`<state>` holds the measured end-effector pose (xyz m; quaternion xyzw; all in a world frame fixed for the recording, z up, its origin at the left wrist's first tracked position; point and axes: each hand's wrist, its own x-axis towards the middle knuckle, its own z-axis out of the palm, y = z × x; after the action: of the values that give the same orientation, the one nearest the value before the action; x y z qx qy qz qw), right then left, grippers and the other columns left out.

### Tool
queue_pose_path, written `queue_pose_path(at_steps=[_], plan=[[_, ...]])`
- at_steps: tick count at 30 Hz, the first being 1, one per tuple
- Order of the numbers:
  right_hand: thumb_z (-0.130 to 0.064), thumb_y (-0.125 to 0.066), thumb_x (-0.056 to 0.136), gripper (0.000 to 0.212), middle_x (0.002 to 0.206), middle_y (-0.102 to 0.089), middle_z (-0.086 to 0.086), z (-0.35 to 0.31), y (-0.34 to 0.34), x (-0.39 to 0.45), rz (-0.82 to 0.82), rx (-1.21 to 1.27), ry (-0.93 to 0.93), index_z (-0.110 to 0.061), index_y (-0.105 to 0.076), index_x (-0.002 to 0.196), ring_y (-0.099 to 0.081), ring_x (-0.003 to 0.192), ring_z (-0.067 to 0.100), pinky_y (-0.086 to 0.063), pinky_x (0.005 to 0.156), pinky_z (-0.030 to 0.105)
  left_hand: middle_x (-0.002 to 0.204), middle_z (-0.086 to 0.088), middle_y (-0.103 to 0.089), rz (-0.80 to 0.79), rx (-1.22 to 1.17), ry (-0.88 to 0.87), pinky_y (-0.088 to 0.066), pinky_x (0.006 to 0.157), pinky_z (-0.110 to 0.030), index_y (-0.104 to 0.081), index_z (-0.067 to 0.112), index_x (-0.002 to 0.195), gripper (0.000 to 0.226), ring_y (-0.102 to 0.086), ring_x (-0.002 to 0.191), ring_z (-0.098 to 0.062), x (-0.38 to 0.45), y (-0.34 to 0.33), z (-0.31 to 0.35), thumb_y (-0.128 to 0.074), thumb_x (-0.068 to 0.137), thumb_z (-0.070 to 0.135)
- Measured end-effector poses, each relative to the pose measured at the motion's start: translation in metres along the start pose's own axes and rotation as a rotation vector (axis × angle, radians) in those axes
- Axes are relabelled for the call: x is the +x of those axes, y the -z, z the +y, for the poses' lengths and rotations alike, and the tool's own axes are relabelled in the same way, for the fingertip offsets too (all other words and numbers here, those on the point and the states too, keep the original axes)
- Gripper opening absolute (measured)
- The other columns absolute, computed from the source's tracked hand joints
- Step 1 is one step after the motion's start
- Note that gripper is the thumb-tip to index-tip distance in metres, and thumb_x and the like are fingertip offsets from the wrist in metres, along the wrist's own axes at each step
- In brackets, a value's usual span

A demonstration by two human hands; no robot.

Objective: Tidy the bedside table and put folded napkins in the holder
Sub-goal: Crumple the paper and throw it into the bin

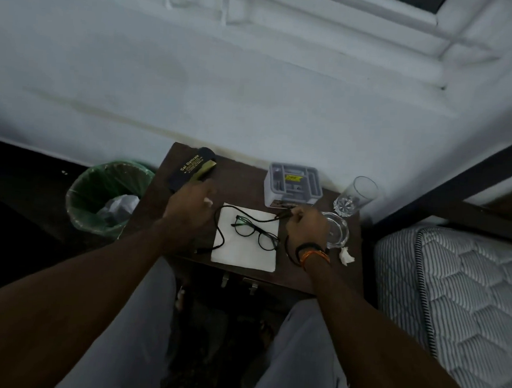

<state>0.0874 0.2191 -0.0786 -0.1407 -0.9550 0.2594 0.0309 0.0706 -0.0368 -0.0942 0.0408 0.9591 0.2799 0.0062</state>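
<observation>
A white napkin (245,238) lies flat at the front middle of the dark table (240,178), with black glasses (255,231) on it, their long axis running from upper left to lower right. A black cable (221,221) loops over its left edge. The right hand (305,227) pinches the cable's far end. The left hand (189,203) grips a black case (192,169) and a white scrap. The grey holder (292,185) stands at the back; its contents are unclear. The green bin (107,196) holds crumpled paper.

Both forearms are stretched forward and slightly inward. The left hand (189,203) is held knuckles-up, fingers loosely curled, a small white scrap seen at its fingertips. The right hand (305,225) is curled, banded at the wrist.
</observation>
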Motion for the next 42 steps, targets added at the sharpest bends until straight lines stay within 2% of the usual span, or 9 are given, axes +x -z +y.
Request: queue_pose_path(at_steps=[3,8,11,16,19,23,34,38,42], plan=[[-0.006,-0.056,0.081,0.02,0.093,-0.073,0.013,0.021,0.021,-0.001,0.079,0.012,-0.039,-0.011,-0.073,0.091,-0.065,0.091,0.034,-0.045,0.074,0.03,0.087,-0.005,-0.062,0.011,-0.075,-0.141,-0.053,0.066,-0.042,-0.05,0.025,0.083,0.021,-0.061,0.08,-0.03,0.008,-0.009,0.029,-0.058,0.081,0.006],[-0.025,-0.056,0.084,0.024,0.092,-0.072,0.015,0.071,0.038,-0.003,0.146,0.014,-0.207,-0.009,-0.073,0.086,-0.067,0.087,0.037,-0.057,0.075,0.041,0.104,-0.01,-0.062,-0.157,-0.043,-0.282,-0.05,0.086,-0.039,-0.074,0.017,0.097,0.023,-0.058,0.099,-0.026,0.018,-0.044,0.077,-0.062,0.084,0.002],[-0.033,-0.045,0.077,0.037,0.09,-0.069,0.018,0.109,0.033,-0.003,0.096,-0.075,-0.286,-0.01,-0.073,0.083,-0.064,0.085,0.04,-0.055,0.072,0.04,0.099,-0.011,-0.067,-0.21,-0.08,-0.33,-0.051,0.083,-0.036,-0.078,0.013,0.091,0.019,-0.064,0.095,-0.029,0.02,-0.067,0.107,-0.066,0.082,0.002],[-0.037,-0.056,0.074,0.038,0.107,-0.066,0.02,0.136,0.035,-0.01,0.012,-0.018,-0.382,-0.014,-0.076,0.096,-0.06,0.102,0.042,-0.053,0.083,0.041,0.101,-0.011,-0.072,-0.339,-0.049,-0.373,-0.042,0.078,-0.023,-0.077,0.007,0.093,0.017,-0.065,0.097,-0.027,0.023,-0.1,0.15,-0.066,0.081,0.006],[-0.023,-0.063,0.082,0.031,0.119,-0.066,0.017,0.139,0.035,-0.014,-0.015,0.06,-0.365,-0.009,-0.072,0.109,-0.061,0.109,0.039,-0.052,0.09,0.039,0.105,-0.012,-0.065,-0.35,-0.019,-0.348,-0.05,0.085,-0.036,-0.073,0.009,0.09,0.014,-0.061,0.101,-0.032,0.026,-0.121,0.157,-0.063,0.08,0.009],[-0.025,-0.054,0.092,0.027,0.116,-0.068,0.016,0.145,0.033,-0.016,-0.039,0.048,-0.347,-0.01,-0.069,0.11,-0.062,0.109,0.038,-0.05,0.091,0.038,0.108,-0.013,-0.064,-0.402,0.059,-0.329,-0.053,0.083,-0.048,-0.067,0.008,0.092,0.029,-0.063,0.101,-0.034,0.029,-0.139,0.166,-0.047,0.078,0.026],[-0.037,-0.053,0.092,0.032,0.106,-0.07,0.016,0.145,0.026,-0.005,-0.114,-0.096,-0.343,-0.012,-0.074,0.098,-0.065,0.101,0.038,-0.052,0.083,0.036,0.111,-0.017,-0.066,-0.463,0.032,-0.224,-0.05,0.092,-0.045,-0.068,0.007,0.099,0.019,-0.061,0.106,-0.036,0.027,-0.167,0.168,-0.058,0.085,0.013],[-0.032,-0.059,0.086,0.027,0.105,-0.07,0.018,0.136,0.034,-0.011,-0.076,-0.022,-0.389,-0.01,-0.073,0.097,-0.065,0.1,0.04,-0.053,0.083,0.037,0.101,-0.013,-0.069,-0.405,-0.076,-0.183,-0.053,0.087,-0.041,-0.069,0.011,0.088,0.013,-0.065,0.097,-0.032,0.025,-0.158,0.165,-0.06,0.079,0.01],[-0.029,-0.06,0.08,0.03,0.109,-0.069,0.013,0.12,0.043,-0.016,-0.066,0.02,-0.313,-0.016,-0.067,0.107,-0.063,0.103,0.038,-0.05,0.083,0.036,0.088,-0.005,-0.072,-0.308,-0.236,-0.127,-0.045,0.072,-0.022,-0.07,0.009,0.079,0.01,-0.067,0.084,-0.02,0.022,-0.137,0.158,-0.066,0.073,0.002]])
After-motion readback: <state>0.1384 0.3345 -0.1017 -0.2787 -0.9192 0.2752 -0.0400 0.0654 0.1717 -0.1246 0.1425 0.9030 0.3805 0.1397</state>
